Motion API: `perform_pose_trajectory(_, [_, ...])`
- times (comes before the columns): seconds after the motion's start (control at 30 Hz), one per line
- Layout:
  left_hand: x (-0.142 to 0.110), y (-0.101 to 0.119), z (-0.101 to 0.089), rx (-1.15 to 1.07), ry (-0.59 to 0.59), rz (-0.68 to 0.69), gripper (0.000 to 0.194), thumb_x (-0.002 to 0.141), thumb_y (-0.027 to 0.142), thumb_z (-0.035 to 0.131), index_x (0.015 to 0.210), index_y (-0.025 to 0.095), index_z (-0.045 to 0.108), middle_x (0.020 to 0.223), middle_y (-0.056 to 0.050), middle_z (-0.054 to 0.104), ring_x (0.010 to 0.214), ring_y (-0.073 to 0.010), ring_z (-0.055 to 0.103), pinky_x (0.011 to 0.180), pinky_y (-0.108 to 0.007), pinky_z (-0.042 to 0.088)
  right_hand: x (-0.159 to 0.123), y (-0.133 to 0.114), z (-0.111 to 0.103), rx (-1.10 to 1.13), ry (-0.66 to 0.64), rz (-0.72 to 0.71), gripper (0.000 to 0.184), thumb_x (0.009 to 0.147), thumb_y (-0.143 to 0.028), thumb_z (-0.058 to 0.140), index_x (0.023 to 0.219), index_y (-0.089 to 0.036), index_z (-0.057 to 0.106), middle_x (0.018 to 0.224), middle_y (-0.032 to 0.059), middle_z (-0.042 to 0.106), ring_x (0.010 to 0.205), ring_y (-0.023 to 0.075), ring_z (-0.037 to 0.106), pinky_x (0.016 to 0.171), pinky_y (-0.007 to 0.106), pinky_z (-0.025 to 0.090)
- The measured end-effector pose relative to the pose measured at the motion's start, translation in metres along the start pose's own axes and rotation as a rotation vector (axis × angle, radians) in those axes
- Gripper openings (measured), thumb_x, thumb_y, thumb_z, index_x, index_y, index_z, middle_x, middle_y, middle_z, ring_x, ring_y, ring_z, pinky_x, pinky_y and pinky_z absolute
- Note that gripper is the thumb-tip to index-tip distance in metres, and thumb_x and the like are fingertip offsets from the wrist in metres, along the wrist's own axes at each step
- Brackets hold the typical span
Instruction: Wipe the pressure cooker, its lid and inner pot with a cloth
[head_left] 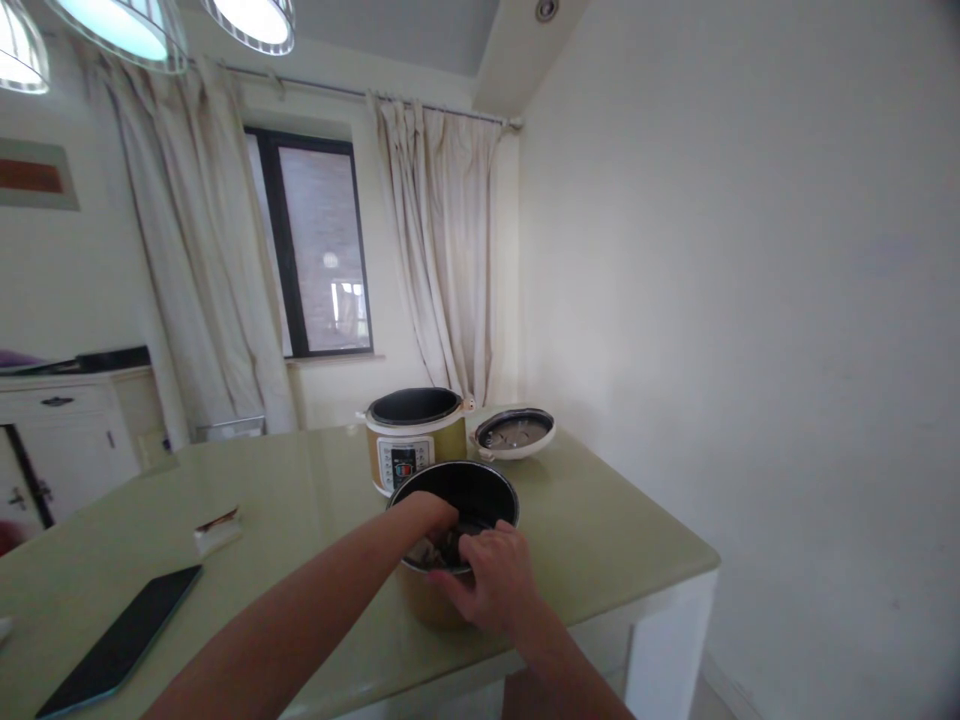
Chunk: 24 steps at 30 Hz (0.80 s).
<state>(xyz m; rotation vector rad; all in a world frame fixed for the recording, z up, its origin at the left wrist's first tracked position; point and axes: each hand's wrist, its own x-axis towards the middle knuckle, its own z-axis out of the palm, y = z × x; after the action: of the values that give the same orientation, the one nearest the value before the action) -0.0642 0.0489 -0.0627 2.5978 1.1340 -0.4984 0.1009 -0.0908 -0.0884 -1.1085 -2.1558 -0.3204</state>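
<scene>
A deep inner pot [435,603] with a dark inside and a tan outside stands near the table's front edge. My left hand [437,512] reaches over its rim and down into it, and its fingers are hidden inside. Something pale and crumpled [426,553] shows low in the pot beneath that hand; I cannot make out whether the hand holds it. My right hand [496,575] grips the near right rim, thumb outside and fingers over the edge. Just behind stands the electric pressure cooker body [381,450], lidless, with a control panel on its front.
Right of the cooker its round lid [547,437] lies with the inner side up. On the left of the pale green table [300,500] are a dark tablet or phone [124,640] and a small white packet [217,531]. A white wall [750,350] rises at the right.
</scene>
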Motion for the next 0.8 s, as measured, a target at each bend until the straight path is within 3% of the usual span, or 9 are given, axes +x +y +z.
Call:
perform_pose_trajectory(0.1, [-0.012,0.008,-0.006,0.228,0.184,-0.086,0.019,0.086,0.016,0.067,0.101,0.019,0.079,0.115,-0.018,0.073,0.109,-0.0372,0.068,0.089,-0.053,0.056,0.001,-0.002,0.002,-0.012,0.016,0.015,0.05,0.095,-0.067,0.059,0.074,-0.021,0.063,0.068,0.004,0.07,0.067,0.0195,0.062,0.078,0.036,0.032])
perform_pose_trajectory(0.2, [-0.014,0.02,-0.014,0.352,0.275,-0.031,0.029,0.095,0.016,0.057,0.115,0.025,0.077,0.138,-0.017,0.063,0.122,-0.0356,0.062,0.09,-0.048,0.056,0.002,-0.001,0.003,-0.017,0.001,-0.005,0.046,0.095,-0.063,0.059,0.075,-0.021,0.062,0.068,0.0039,0.07,0.068,0.0196,0.063,0.076,0.036,0.032])
perform_pose_trajectory(0.27, [-0.012,0.028,-0.022,0.459,0.339,0.085,0.033,0.099,0.019,0.054,0.123,0.029,0.073,0.144,-0.013,0.059,0.124,-0.0321,0.059,0.083,-0.041,0.056,0.003,0.0,0.002,-0.019,-0.014,-0.038,0.044,0.094,-0.061,0.061,0.076,-0.022,0.063,0.069,0.0038,0.07,0.068,0.0197,0.062,0.075,0.035,0.032])
perform_pose_trajectory(0.37, [-0.01,0.039,-0.033,0.692,0.507,0.375,0.03,0.103,0.025,0.052,0.128,0.032,0.068,0.143,-0.01,0.058,0.119,-0.027,0.058,0.075,-0.034,0.053,0.002,0.002,0.003,-0.021,-0.004,-0.056,0.044,0.094,-0.061,0.06,0.075,-0.022,0.063,0.069,0.0037,0.071,0.067,0.0198,0.062,0.073,0.035,0.032])
perform_pose_trajectory(0.47, [-0.011,0.046,-0.038,0.831,0.624,0.607,0.024,0.105,0.028,0.052,0.118,0.031,0.071,0.139,-0.008,0.06,0.123,-0.025,0.053,0.083,-0.035,0.05,0.001,0.002,0.006,-0.028,0.057,-0.041,0.045,0.095,-0.062,0.058,0.074,-0.022,0.062,0.068,0.0045,0.07,0.066,0.0202,0.061,0.072,0.034,0.032])
perform_pose_trajectory(0.53, [-0.012,0.046,-0.036,0.861,0.663,0.667,0.021,0.104,0.029,0.056,0.114,0.03,0.073,0.141,-0.007,0.059,0.127,-0.0255,0.05,0.087,-0.037,0.048,0.0,0.002,0.008,-0.023,0.092,-0.037,0.045,0.095,-0.061,0.058,0.073,-0.022,0.062,0.068,0.0047,0.07,0.065,0.02,0.061,0.072,0.034,0.032])
perform_pose_trajectory(0.67, [-0.012,0.042,-0.028,0.836,0.691,0.618,0.019,0.1,0.029,0.063,0.116,0.031,0.073,0.144,-0.007,0.056,0.122,-0.0252,0.051,0.078,-0.035,0.049,0.001,0.001,0.01,-0.003,0.093,-0.055,0.041,0.093,-0.057,0.06,0.073,-0.022,0.061,0.067,0.0037,0.07,0.063,0.0188,0.061,0.073,0.034,0.033])
perform_pose_trajectory(0.8, [-0.007,0.031,-0.028,0.836,0.612,0.464,0.024,0.104,0.028,0.055,0.123,0.032,0.068,0.138,-0.008,0.059,0.116,-0.0257,0.054,0.076,-0.035,0.05,0.001,-0.001,0.006,-0.026,0.015,-0.024,0.042,0.095,-0.059,0.059,0.076,-0.021,0.063,0.069,0.0044,0.071,0.067,0.0199,0.063,0.079,0.035,0.035])
